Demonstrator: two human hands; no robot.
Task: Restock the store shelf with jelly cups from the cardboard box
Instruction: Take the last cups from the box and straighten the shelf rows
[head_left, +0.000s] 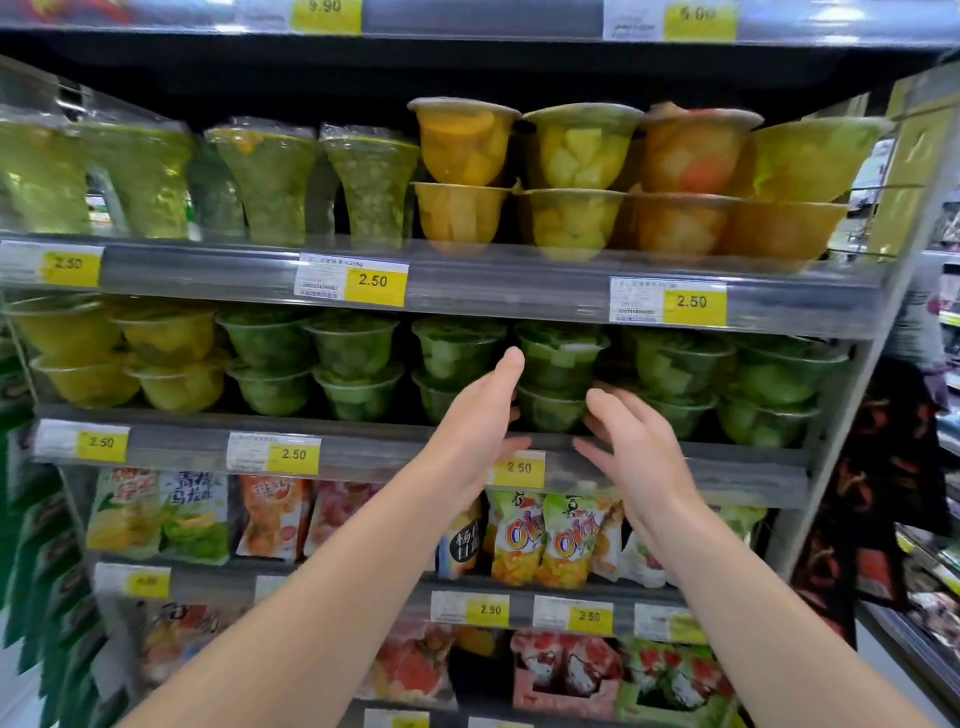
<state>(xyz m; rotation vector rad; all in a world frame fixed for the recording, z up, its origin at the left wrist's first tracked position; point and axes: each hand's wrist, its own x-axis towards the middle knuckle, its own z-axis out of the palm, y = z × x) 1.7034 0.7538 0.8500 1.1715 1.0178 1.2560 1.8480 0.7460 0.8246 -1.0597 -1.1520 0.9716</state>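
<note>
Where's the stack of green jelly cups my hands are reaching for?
In the head view, the stack of green jelly cups sits on the second shelf, centre-right, between the left hand and right hand, just above a yellow 2.50 price tag.

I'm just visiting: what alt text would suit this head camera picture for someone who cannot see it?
Two bare hands, the left hand and right hand, reach open and empty toward stacked green jelly cups on a store shelf. Yellow and orange fruit cups fill the shelf above, snack bags below.
</note>
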